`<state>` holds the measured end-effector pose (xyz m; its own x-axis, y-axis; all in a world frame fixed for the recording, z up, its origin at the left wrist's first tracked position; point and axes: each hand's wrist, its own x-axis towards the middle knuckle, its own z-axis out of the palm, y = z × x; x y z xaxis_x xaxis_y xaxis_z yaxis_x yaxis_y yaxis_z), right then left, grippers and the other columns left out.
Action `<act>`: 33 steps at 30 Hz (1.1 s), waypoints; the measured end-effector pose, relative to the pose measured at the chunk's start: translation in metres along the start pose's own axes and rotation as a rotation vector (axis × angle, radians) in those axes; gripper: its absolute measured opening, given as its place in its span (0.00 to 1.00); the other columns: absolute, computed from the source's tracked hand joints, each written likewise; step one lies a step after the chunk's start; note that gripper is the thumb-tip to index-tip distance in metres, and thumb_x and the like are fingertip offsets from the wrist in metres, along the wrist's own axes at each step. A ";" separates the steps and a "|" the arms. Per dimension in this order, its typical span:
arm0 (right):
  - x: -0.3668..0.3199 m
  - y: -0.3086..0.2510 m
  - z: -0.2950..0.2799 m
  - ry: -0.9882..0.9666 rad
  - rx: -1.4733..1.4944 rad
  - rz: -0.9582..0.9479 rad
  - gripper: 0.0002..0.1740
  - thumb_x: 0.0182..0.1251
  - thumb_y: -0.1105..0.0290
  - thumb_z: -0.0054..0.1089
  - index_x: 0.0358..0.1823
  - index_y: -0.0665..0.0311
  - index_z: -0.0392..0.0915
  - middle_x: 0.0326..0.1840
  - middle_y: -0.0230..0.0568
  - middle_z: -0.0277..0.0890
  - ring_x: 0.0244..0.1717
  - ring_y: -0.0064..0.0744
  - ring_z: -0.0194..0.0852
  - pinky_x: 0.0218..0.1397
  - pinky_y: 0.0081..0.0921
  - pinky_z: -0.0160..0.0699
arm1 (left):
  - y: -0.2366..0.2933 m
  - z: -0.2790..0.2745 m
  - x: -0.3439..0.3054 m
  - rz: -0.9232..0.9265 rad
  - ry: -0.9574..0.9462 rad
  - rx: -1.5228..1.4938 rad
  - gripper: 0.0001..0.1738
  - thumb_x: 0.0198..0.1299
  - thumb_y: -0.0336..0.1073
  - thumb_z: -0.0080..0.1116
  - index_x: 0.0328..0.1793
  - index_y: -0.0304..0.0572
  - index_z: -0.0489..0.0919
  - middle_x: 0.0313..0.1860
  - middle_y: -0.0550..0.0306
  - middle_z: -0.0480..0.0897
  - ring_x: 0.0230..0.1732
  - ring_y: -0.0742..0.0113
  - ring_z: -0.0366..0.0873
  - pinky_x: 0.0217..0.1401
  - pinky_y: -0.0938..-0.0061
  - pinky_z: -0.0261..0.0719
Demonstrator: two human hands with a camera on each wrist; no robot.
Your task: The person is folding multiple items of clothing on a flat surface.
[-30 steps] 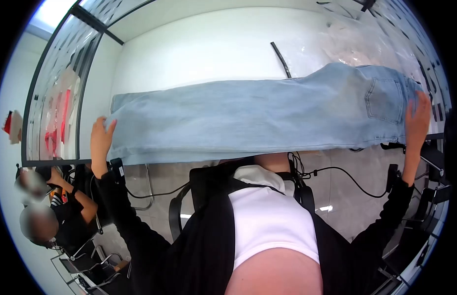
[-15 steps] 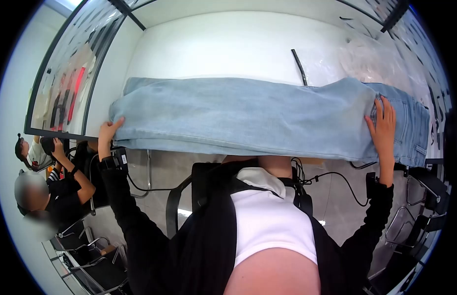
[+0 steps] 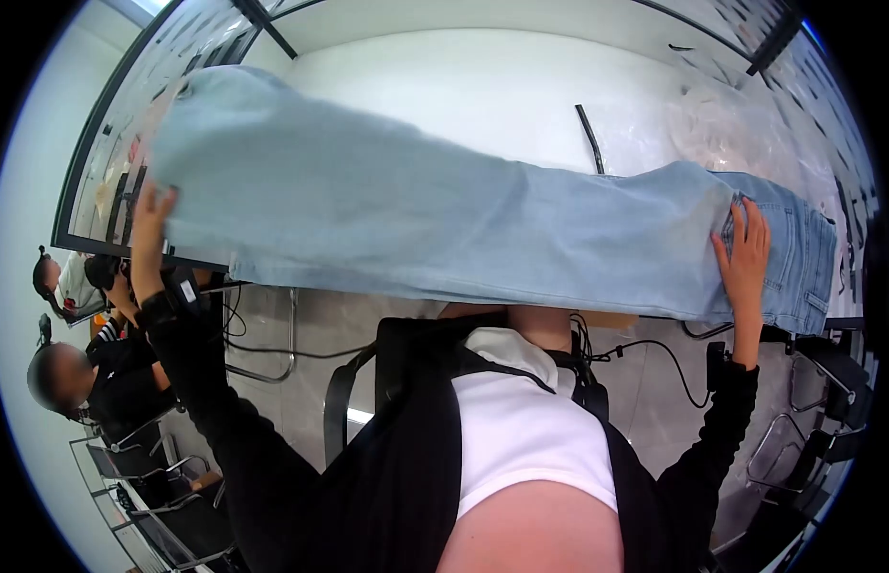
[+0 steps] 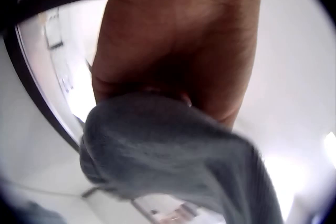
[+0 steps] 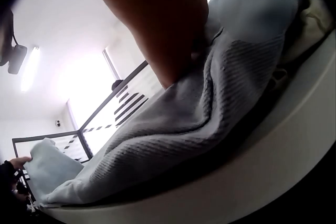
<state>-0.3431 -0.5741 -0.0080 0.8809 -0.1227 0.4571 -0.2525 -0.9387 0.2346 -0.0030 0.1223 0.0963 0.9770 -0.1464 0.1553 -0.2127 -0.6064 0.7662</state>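
Light blue jeans (image 3: 444, 215) stretch across the white table (image 3: 435, 86), waistband at the right, with the leg end raised and billowing at the left. The left hand (image 3: 150, 234) grips the near edge of that raised leg end; in the left wrist view the denim (image 4: 173, 145) bunches under the hand (image 4: 178, 40), fingers hidden behind it. Near the back pocket, the right hand (image 3: 745, 253) lies on the jeans with its fingers spread. In the right wrist view the hand (image 5: 163, 29) meets folded denim (image 5: 210, 103), its fingertips hidden.
A dark strip (image 3: 589, 138) and crumpled clear plastic (image 3: 721, 119) lie behind the jeans. Black-framed panels stand at both sides. Another person (image 3: 119, 382) sits at the lower left near chairs. Cables (image 3: 654, 339) hang below the table's front edge.
The left hand has taken hold of the leg end and lifted it up and outward to the left. The right hand moved inward from the waistband onto the pocket area, then stayed.
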 end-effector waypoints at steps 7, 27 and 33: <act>0.000 -0.001 0.001 0.003 -0.002 -0.010 0.25 0.59 0.61 0.53 0.57 0.62 0.63 0.63 0.45 0.56 0.63 0.44 0.52 0.67 0.40 0.48 | -0.059 0.042 -0.031 -0.158 -0.323 0.515 0.34 0.53 0.51 0.58 0.56 0.29 0.65 0.44 0.40 0.77 0.47 0.54 0.76 0.51 0.67 0.71; -0.020 0.040 -0.040 0.202 -0.032 0.411 0.18 0.60 0.68 0.52 0.52 0.62 0.68 0.59 0.43 0.60 0.59 0.45 0.59 0.58 0.35 0.61 | -0.089 0.094 0.028 -0.307 -0.344 0.774 0.53 0.35 0.61 0.66 0.56 0.20 0.62 0.52 0.29 0.71 0.53 0.44 0.71 0.54 0.63 0.70; -0.085 0.097 -0.057 0.263 -0.284 0.748 0.16 0.61 0.62 0.50 0.48 0.62 0.69 0.49 0.43 0.69 0.51 0.44 0.66 0.51 0.34 0.67 | -0.098 0.072 0.036 -0.547 -0.368 0.589 0.48 0.33 0.60 0.68 0.42 0.12 0.71 0.38 0.32 0.78 0.39 0.53 0.79 0.39 0.64 0.75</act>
<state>-0.4650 -0.6362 0.0253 0.3284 -0.5681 0.7547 -0.8547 -0.5188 -0.0187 0.0520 0.1199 -0.0184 0.8982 0.1012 -0.4278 0.2090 -0.9545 0.2129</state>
